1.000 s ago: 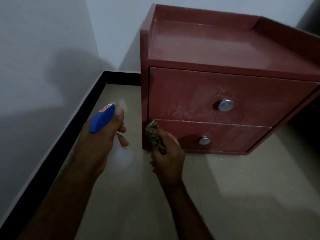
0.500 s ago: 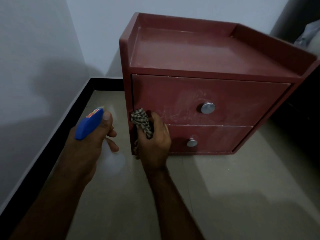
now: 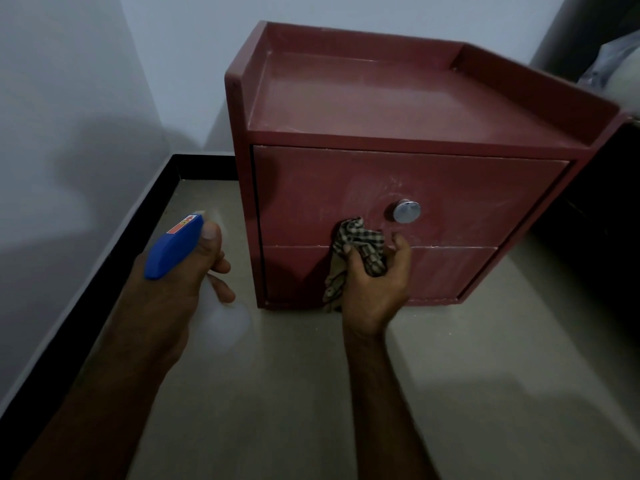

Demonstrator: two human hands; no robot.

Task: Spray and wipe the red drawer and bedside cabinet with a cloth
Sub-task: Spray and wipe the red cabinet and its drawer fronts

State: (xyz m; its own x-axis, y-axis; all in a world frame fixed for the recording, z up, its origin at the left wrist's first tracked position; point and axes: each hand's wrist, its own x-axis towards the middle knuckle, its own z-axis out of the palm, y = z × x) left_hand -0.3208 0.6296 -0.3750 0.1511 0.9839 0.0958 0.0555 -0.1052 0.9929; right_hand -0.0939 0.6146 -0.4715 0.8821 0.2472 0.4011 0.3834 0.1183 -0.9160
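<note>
The red bedside cabinet stands on the floor in a corner, with a dusty upper drawer and a lower drawer. A round metal knob sits on the upper drawer; the lower knob is hidden behind my right hand. My right hand grips a checked cloth and presses it on the seam between the two drawers, just left of and below the knob. My left hand holds a spray bottle with a blue head, left of the cabinet, nozzle pointing away from me.
White walls meet behind the cabinet, with a black skirting along the left wall. Beige floor tiles stretch in front. Dark furniture stands right of the cabinet, with a pale bundle above it.
My right hand moved the cloth from the cabinet's left front edge rightward to the drawer seam near the knob. My left hand with the bottle stayed about where it was.
</note>
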